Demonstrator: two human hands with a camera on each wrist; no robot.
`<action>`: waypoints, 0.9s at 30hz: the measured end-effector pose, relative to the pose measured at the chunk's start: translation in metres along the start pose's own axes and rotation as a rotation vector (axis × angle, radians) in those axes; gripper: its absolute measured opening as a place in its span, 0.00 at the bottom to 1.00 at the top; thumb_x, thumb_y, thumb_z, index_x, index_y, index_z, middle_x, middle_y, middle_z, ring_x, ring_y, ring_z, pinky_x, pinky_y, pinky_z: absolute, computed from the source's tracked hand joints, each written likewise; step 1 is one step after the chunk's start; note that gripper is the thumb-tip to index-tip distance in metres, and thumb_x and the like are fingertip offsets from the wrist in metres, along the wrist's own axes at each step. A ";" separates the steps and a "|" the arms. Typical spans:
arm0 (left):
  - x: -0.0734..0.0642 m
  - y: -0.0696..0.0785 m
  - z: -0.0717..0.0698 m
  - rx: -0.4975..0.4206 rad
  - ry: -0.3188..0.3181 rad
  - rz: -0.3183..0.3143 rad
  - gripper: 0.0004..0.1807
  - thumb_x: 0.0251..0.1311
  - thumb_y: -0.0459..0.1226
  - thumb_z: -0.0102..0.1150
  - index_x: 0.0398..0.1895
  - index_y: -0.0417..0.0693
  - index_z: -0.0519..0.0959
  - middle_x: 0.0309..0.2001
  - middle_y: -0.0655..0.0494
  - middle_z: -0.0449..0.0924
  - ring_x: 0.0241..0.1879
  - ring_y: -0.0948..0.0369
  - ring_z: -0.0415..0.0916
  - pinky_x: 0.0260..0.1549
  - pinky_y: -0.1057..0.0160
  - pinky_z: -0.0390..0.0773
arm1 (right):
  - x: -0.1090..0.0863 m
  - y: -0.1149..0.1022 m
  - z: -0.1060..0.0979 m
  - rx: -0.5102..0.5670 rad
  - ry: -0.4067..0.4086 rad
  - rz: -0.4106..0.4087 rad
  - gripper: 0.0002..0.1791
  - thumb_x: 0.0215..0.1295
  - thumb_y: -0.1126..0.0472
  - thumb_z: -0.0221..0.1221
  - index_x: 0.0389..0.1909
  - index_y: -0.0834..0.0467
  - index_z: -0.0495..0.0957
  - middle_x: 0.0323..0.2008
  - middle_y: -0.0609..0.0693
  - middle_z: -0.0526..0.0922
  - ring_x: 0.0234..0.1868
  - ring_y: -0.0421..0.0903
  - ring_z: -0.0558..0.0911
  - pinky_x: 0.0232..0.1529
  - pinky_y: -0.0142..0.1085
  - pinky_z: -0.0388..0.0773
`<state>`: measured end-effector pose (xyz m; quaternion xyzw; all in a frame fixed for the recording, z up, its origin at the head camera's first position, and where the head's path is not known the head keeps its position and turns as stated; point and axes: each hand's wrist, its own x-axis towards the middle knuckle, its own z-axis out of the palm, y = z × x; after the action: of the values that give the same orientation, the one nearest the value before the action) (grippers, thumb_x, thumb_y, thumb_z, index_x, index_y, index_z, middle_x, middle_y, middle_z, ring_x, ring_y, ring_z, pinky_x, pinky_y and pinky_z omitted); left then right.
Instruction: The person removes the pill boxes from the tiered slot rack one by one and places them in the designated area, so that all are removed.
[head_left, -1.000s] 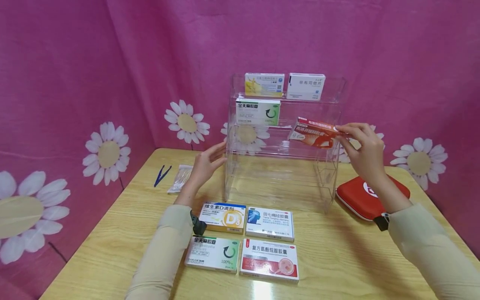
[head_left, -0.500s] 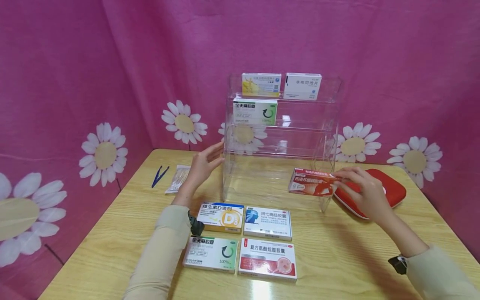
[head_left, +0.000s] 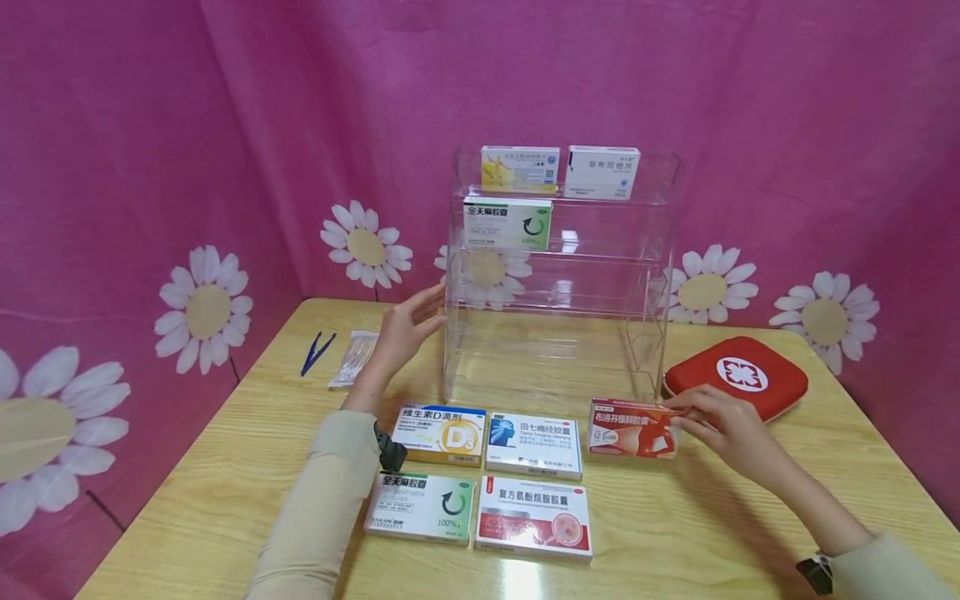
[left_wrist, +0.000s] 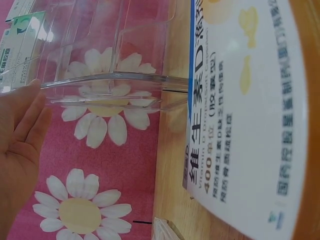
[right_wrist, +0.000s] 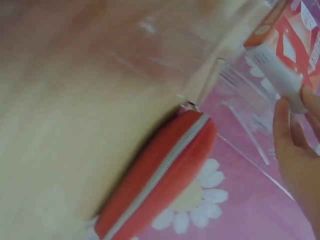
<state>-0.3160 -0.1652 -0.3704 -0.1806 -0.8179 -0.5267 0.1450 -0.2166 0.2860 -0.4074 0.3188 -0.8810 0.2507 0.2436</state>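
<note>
My right hand (head_left: 720, 425) pinches the right end of a red-and-white medicine box (head_left: 632, 428), just in front of the rack's right foot; in the right wrist view the thumb and fingers hold the end of that box (right_wrist: 277, 75). Whether the box touches the table, I cannot tell. My left hand (head_left: 405, 333) rests against the left side of a clear tiered display rack (head_left: 555, 333), fingers nearly straight, as the left wrist view also shows the hand (left_wrist: 20, 135). On the rack stand a yellow-and-white box (head_left: 520, 169), a white box (head_left: 602, 173) and a green-and-white box (head_left: 507, 223).
Before the rack lie a vitamin D box (head_left: 438, 433), a blue-and-white box (head_left: 534, 444), another green-and-white box (head_left: 418, 508) and a red-and-white box (head_left: 534, 517). Blue tweezers (head_left: 317, 354) and a cotton swab pack (head_left: 354, 360) lie left; a red zipped case (head_left: 780, 387) lies right.
My right hand has carried the red-and-white medicine box down from in front of the rack's middle tiers to just above or on the table. The left hand has stayed at the rack's side.
</note>
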 end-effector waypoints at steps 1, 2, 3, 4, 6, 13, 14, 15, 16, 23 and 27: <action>0.000 0.000 0.000 0.005 0.000 0.000 0.30 0.62 0.28 0.61 0.68 0.42 0.69 0.62 0.40 0.76 0.61 0.46 0.77 0.61 0.54 0.79 | -0.002 0.001 0.002 0.021 -0.024 0.007 0.20 0.43 0.73 0.72 0.39 0.54 0.84 0.33 0.45 0.84 0.31 0.24 0.77 0.32 0.13 0.77; 0.000 0.000 0.000 0.006 0.000 -0.001 0.29 0.62 0.28 0.61 0.68 0.42 0.69 0.62 0.40 0.76 0.61 0.46 0.77 0.61 0.54 0.79 | -0.004 0.003 0.003 0.042 -0.047 0.012 0.19 0.43 0.73 0.72 0.39 0.55 0.84 0.33 0.46 0.84 0.31 0.24 0.78 0.33 0.13 0.78; 0.000 0.000 -0.001 0.004 0.001 -0.002 0.29 0.62 0.28 0.61 0.68 0.42 0.69 0.62 0.39 0.76 0.61 0.46 0.77 0.61 0.54 0.79 | -0.005 0.004 0.005 0.061 -0.065 0.019 0.19 0.44 0.73 0.72 0.39 0.56 0.84 0.33 0.47 0.85 0.32 0.25 0.78 0.33 0.13 0.78; 0.000 0.000 -0.001 0.002 0.000 -0.003 0.29 0.62 0.28 0.60 0.68 0.42 0.69 0.62 0.39 0.76 0.61 0.46 0.77 0.61 0.54 0.79 | -0.006 0.005 0.006 0.078 -0.080 0.025 0.18 0.45 0.73 0.71 0.39 0.57 0.84 0.33 0.48 0.85 0.32 0.25 0.79 0.34 0.13 0.79; 0.000 0.000 -0.001 0.004 0.001 -0.005 0.29 0.62 0.28 0.60 0.68 0.42 0.69 0.62 0.40 0.76 0.61 0.46 0.77 0.61 0.54 0.79 | -0.006 0.007 0.007 0.105 -0.106 0.040 0.17 0.46 0.73 0.71 0.39 0.58 0.84 0.33 0.50 0.86 0.33 0.25 0.80 0.34 0.13 0.79; 0.000 0.000 0.000 -0.003 -0.005 0.000 0.29 0.62 0.28 0.60 0.68 0.41 0.69 0.63 0.40 0.75 0.62 0.47 0.76 0.61 0.55 0.79 | -0.005 0.014 0.006 0.132 -0.243 0.151 0.13 0.52 0.68 0.70 0.41 0.60 0.85 0.34 0.51 0.87 0.32 0.26 0.79 0.30 0.22 0.82; 0.000 0.001 0.000 -0.005 -0.006 0.000 0.29 0.62 0.28 0.60 0.68 0.41 0.69 0.63 0.40 0.75 0.62 0.47 0.76 0.61 0.55 0.79 | -0.004 0.015 0.006 0.137 -0.278 0.178 0.13 0.53 0.67 0.69 0.42 0.60 0.84 0.34 0.50 0.87 0.32 0.26 0.78 0.30 0.23 0.82; 0.000 0.001 0.000 -0.004 -0.006 -0.002 0.29 0.62 0.28 0.60 0.68 0.41 0.69 0.63 0.40 0.75 0.62 0.47 0.75 0.61 0.56 0.79 | -0.004 0.016 0.006 0.143 -0.314 0.202 0.13 0.55 0.66 0.68 0.42 0.61 0.84 0.34 0.50 0.87 0.32 0.26 0.78 0.30 0.24 0.82; -0.001 0.001 0.000 -0.002 -0.006 -0.005 0.29 0.63 0.28 0.60 0.68 0.42 0.69 0.64 0.40 0.75 0.63 0.47 0.75 0.61 0.56 0.79 | -0.003 0.017 0.007 0.149 -0.346 0.224 0.12 0.56 0.65 0.68 0.43 0.61 0.84 0.34 0.50 0.87 0.32 0.26 0.77 0.30 0.25 0.82; -0.001 -0.001 0.000 0.003 -0.006 -0.010 0.29 0.63 0.29 0.60 0.68 0.43 0.69 0.64 0.41 0.75 0.62 0.48 0.76 0.61 0.55 0.80 | -0.004 0.025 0.015 0.166 -0.440 0.216 0.12 0.60 0.62 0.66 0.43 0.62 0.84 0.35 0.51 0.88 0.34 0.25 0.78 0.34 0.25 0.84; 0.000 -0.002 0.000 -0.008 -0.007 -0.009 0.29 0.63 0.28 0.60 0.68 0.43 0.69 0.65 0.41 0.74 0.63 0.48 0.75 0.61 0.55 0.79 | -0.006 0.027 0.020 0.158 -0.395 0.140 0.09 0.58 0.65 0.66 0.40 0.63 0.85 0.34 0.51 0.88 0.34 0.24 0.78 0.33 0.26 0.84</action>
<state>-0.3163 -0.1658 -0.3719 -0.1795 -0.8171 -0.5298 0.1391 -0.2369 0.2952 -0.4334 0.3180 -0.9093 0.2676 0.0224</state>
